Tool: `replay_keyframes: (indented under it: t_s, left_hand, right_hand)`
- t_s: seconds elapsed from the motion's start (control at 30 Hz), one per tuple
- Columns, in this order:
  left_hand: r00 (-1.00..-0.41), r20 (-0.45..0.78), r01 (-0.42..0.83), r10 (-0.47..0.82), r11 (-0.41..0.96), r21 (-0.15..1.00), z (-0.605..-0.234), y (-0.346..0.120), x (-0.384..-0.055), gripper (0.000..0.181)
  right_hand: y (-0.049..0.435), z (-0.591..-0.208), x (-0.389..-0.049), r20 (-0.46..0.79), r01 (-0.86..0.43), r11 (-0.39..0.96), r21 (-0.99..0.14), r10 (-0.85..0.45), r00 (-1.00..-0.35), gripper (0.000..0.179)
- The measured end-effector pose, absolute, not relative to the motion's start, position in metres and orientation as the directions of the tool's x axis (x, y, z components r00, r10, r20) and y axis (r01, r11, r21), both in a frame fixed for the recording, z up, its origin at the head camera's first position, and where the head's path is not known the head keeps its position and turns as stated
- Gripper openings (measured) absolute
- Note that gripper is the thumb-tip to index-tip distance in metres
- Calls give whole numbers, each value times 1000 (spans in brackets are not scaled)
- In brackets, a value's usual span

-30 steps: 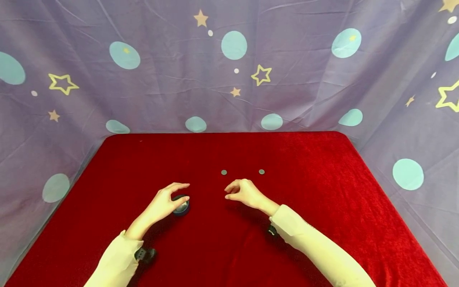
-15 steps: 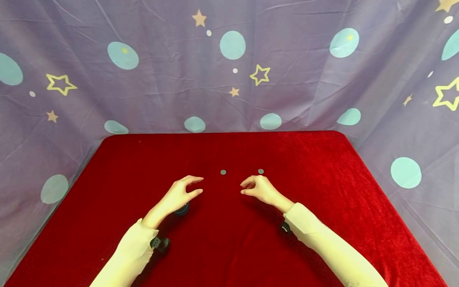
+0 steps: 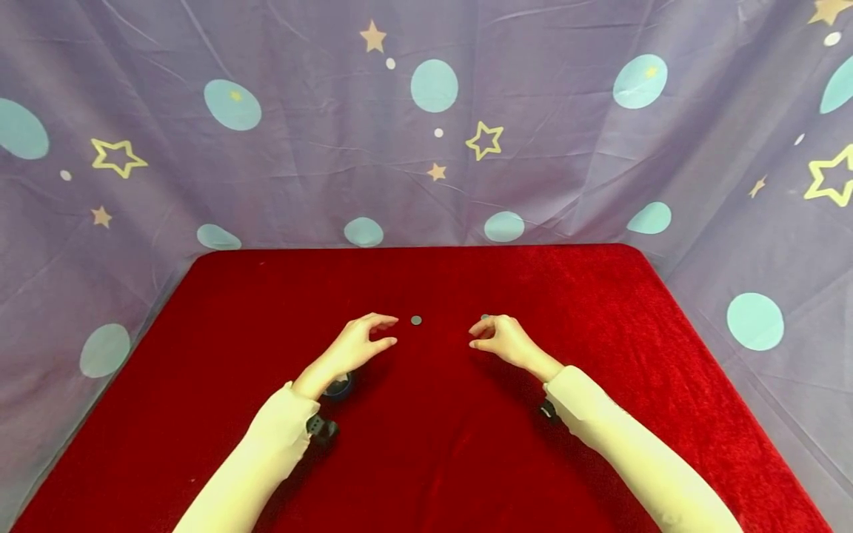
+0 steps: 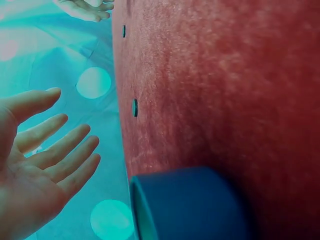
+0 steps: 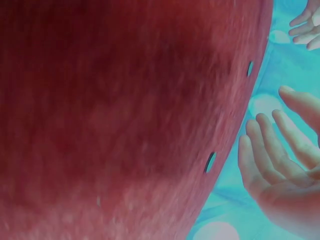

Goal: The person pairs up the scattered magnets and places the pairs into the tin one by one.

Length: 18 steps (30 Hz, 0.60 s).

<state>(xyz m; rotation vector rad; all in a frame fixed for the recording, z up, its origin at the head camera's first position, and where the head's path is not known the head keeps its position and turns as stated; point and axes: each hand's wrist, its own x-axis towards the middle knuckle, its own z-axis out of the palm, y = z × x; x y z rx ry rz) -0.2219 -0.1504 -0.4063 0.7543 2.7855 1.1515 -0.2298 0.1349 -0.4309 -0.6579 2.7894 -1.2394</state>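
Two small flat grey-green discs lie apart on the red cloth. My left hand hovers just left of the left disc, thumb and fingers parted and holding nothing. Over on the right, my right hand is held near the right disc, which its fingers partly cover in the head view. The right wrist view shows that disc apart from the relaxed fingers. Beneath my left wrist stands a dark blue, short round container; its blue wall looms close in the left wrist view.
Red velvety cloth covers the table. A purple curtain with stars and dots hangs behind its far edge and along both sides. Dark wrist devices sit below both cuffs, the left device close to the blue container.
Both hands have moved right and slightly farther forward. My left hand has passed from over the blue container to near the left disc; my right has come to the right disc. The discs stayed put.
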Motion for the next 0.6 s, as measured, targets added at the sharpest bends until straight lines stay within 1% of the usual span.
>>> replay_keyframes:
  t_s: [0.17,0.4,0.6]
  left_hand:
    - [-871,153,440,466,604,665,-406,-142,-233,36]
    - [-859,145,454,491,600,658,-402,-131,-249,36]
    - [-843,123,477,523,624,619,-400,-125,-261,35]
  right_hand:
    - [143,-430,-237,159,-371,611,-699,-373,-914,19]
    - [151,-431,-246,149,-349,609,-712,-355,-923,22]
    - [156,-432,-253,129,-319,605,-729,-336,-933,20]
